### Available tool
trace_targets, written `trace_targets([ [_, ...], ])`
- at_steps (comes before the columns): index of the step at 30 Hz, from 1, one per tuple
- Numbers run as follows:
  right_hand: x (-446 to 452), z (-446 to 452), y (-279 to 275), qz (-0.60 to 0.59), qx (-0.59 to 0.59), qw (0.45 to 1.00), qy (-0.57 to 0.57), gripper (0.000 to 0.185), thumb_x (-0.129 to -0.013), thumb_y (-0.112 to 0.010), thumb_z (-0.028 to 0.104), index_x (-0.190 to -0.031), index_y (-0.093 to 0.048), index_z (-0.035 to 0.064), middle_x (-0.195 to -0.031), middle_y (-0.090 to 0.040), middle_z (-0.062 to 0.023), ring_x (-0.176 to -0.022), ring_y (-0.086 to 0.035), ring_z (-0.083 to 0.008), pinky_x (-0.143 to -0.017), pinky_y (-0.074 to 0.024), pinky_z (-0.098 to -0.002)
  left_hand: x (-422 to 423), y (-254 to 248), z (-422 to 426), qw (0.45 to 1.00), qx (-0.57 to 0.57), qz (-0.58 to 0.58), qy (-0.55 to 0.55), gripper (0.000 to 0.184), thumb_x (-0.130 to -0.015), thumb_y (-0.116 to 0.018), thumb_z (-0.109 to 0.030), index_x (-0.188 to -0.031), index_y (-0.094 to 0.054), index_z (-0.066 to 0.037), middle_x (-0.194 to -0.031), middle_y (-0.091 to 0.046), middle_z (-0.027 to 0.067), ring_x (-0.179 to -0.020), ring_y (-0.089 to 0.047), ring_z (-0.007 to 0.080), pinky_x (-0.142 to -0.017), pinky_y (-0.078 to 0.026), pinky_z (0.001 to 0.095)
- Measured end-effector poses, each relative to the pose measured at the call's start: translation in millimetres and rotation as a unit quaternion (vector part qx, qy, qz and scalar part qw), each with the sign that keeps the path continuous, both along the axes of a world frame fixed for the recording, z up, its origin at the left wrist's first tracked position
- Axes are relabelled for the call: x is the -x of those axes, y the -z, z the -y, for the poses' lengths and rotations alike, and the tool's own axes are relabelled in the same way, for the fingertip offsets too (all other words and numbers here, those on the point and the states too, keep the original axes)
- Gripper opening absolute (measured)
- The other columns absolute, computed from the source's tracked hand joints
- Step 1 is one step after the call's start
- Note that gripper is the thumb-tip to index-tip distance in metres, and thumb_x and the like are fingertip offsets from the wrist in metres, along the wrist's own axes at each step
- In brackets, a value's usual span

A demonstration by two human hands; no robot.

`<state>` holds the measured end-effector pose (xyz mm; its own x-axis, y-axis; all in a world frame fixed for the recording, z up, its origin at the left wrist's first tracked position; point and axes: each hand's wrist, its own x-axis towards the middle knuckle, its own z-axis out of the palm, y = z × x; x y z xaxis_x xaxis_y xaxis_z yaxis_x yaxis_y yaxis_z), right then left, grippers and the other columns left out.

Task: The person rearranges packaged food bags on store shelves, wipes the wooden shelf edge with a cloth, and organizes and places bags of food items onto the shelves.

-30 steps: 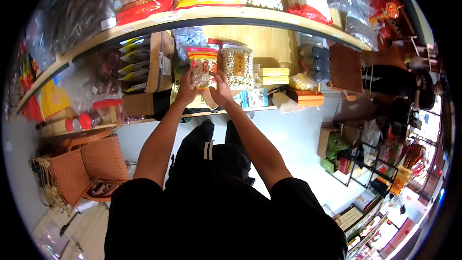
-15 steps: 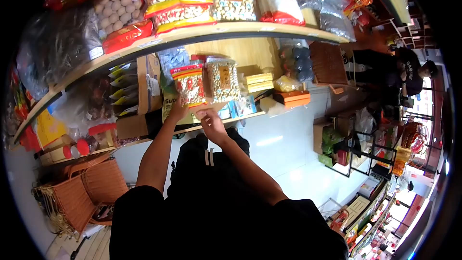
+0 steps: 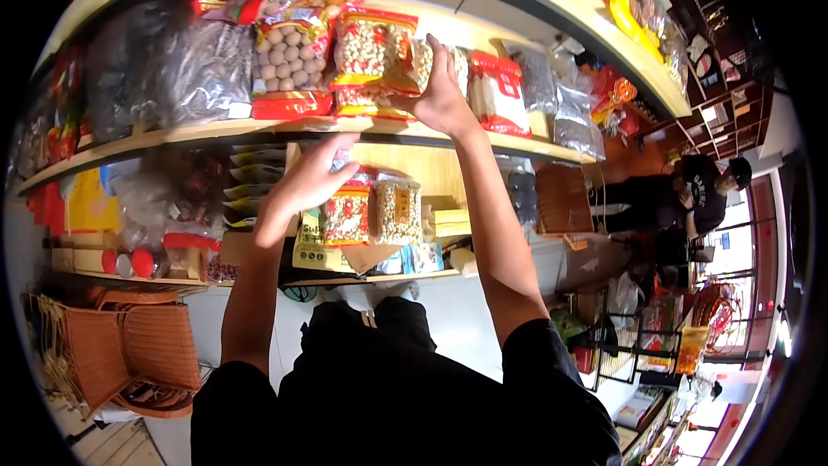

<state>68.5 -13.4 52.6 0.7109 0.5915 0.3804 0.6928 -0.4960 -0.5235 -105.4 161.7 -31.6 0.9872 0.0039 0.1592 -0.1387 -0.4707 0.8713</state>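
Observation:
My left hand (image 3: 304,179) is raised in front of the edge of the upper shelf (image 3: 345,128), fingers apart and holding nothing. On that shelf my right hand (image 3: 444,95) has its fingers spread, beside a red-and-yellow bag of pale nuts (image 3: 371,47) and in front of a clear bag partly hidden behind it. Below, a smaller red-and-yellow bag (image 3: 347,216) stands next to a clear bag of nuts with a brown label (image 3: 398,211). A bag of round brown balls (image 3: 291,59) lies left of the nuts, and a red-and-white bag (image 3: 500,95) lies right of them.
Wicker baskets (image 3: 155,345) stand at the lower left. Yellow boxes (image 3: 452,223) and dark bottles (image 3: 523,197) are on the lower shelf. Another person in a dark cap (image 3: 703,190) stands at the right, beyond a brown woven basket (image 3: 563,198). A black rack (image 3: 617,336) holds goods.
Both hands have risen from the lower bags, the left leaving the small red-and-yellow bag and the right reaching the upper shelf. The view has tilted upward.

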Motion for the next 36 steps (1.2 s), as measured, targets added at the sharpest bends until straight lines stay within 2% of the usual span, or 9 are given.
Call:
trace_targets([
  [2,-4,-16,-15,-0.057,0.09,0.994,0.016,0.136,-0.056,-0.09,0.053,-0.153,-0.007,0.0067,-0.154,-0.019,-0.0314,-0.146,-0.005,-0.0433,-0.118,-0.0181,-0.0469,-14,-43,-3,0.99,-0.038,0.116,-0.072,0.053,-0.087,-0.067,-0.01,-0.134,-0.045,-0.001,-0.128,-0.055,0.0182,-0.121,-0.052,0.0283,-0.102,-0.041,0.0381],
  [4,-20,-33,-12,-0.036,0.18,0.983,0.003,0.141,-0.053,-0.087,0.062,-0.154,-0.003,0.0086,-0.154,-0.018,-0.0307,-0.147,0.0,-0.0425,-0.119,-0.0159,-0.0468,-36,-66,-10,0.97,-0.115,0.163,-0.142,0.064,-0.081,-0.071,-0.006,-0.137,-0.039,-0.004,-0.135,-0.046,0.0206,-0.132,-0.042,0.0351,-0.108,-0.035,0.041],
  [6,-26,-47,-11,-0.022,0.32,0.947,0.003,0.145,-0.051,-0.084,0.069,-0.154,-0.001,0.0106,-0.159,-0.014,-0.0196,-0.147,0.004,-0.0404,-0.121,-0.0121,-0.0447,-60,-70,-10,0.973,-0.117,0.079,-0.18,0.082,-0.073,-0.076,-0.008,-0.141,-0.031,-0.006,-0.141,-0.037,0.0251,-0.133,-0.037,0.0415,-0.111,-0.032,0.0471],
  [8,-38,-50,17,-0.081,0.259,0.962,0.025,0.141,-0.054,-0.085,0.063,-0.155,0.002,0.0175,-0.155,-0.003,-0.0334,-0.146,0.002,-0.0422,-0.12,-0.0163,-0.0471,-82,-65,-6,0.965,-0.126,0.083,-0.213,0.09,-0.071,-0.074,-0.006,-0.146,-0.023,-0.008,-0.144,-0.033,0.0269,-0.136,-0.032,0.0436,-0.113,-0.03,0.0474],
  [13,-37,-44,46,-0.032,0.12,0.991,0.044,0.122,-0.061,-0.086,0.037,-0.154,-0.007,0.0257,-0.154,-0.005,-0.0368,-0.14,-0.028,-0.0442,-0.111,-0.0351,-0.0449,-126,-51,-9,0.97,-0.103,-0.043,-0.214,0.101,-0.069,-0.068,-0.008,-0.15,-0.008,-0.008,-0.143,-0.036,0.0306,-0.134,-0.038,0.0408,-0.109,-0.037,0.0437],
  [15,-33,-45,44,-0.054,0.107,0.991,0.061,0.122,-0.061,-0.085,0.04,-0.154,-0.007,0.0259,-0.152,0.001,-0.0398,-0.136,-0.036,-0.0445,-0.108,-0.0391,-0.0437,-129,-61,-11,0.969,-0.11,-0.093,-0.199,0.102,-0.07,-0.068,-0.011,-0.151,-0.006,-0.007,-0.142,-0.038,0.0318,-0.131,-0.044,0.0397,-0.106,-0.041,0.0424],
  [26,-17,-51,51,-0.076,0.019,0.99,0.118,0.116,-0.063,-0.083,0.038,-0.154,-0.013,0.0261,-0.151,-0.018,-0.0367,-0.139,-0.03,-0.0475,-0.112,-0.033,-0.0463,-125,-60,0,0.95,-0.146,-0.079,-0.265,0.1,-0.069,-0.071,-0.018,-0.148,-0.013,0.001,-0.135,-0.046,0.0322,-0.118,-0.056,0.0413,-0.098,-0.048,0.0442],
  [31,-7,-49,45,-0.091,0.066,0.986,0.124,0.113,-0.068,-0.081,0.038,-0.155,-0.009,0.0269,-0.15,-0.024,-0.033,-0.141,-0.028,-0.0437,-0.113,-0.0254,-0.0511,-128,-47,-4,0.949,-0.129,-0.047,-0.283,0.073,-0.066,-0.077,-0.023,-0.123,-0.036,-0.001,-0.122,-0.057,0.0288,-0.109,-0.061,0.0428,-0.093,-0.051,0.0456],
  [36,14,-47,67,-0.049,-0.035,0.989,0.137,0.102,-0.071,-0.08,0.024,-0.154,-0.02,0.0233,-0.148,-0.027,-0.0306,-0.137,-0.033,-0.044,-0.112,-0.0276,-0.0515,-115,-43,8,0.952,-0.073,-0.063,-0.289,0.07,-0.066,-0.081,-0.019,-0.118,-0.036,-0.004,-0.107,-0.064,0.0281,-0.101,-0.064,0.0425,-0.085,-0.054,0.0467],
])
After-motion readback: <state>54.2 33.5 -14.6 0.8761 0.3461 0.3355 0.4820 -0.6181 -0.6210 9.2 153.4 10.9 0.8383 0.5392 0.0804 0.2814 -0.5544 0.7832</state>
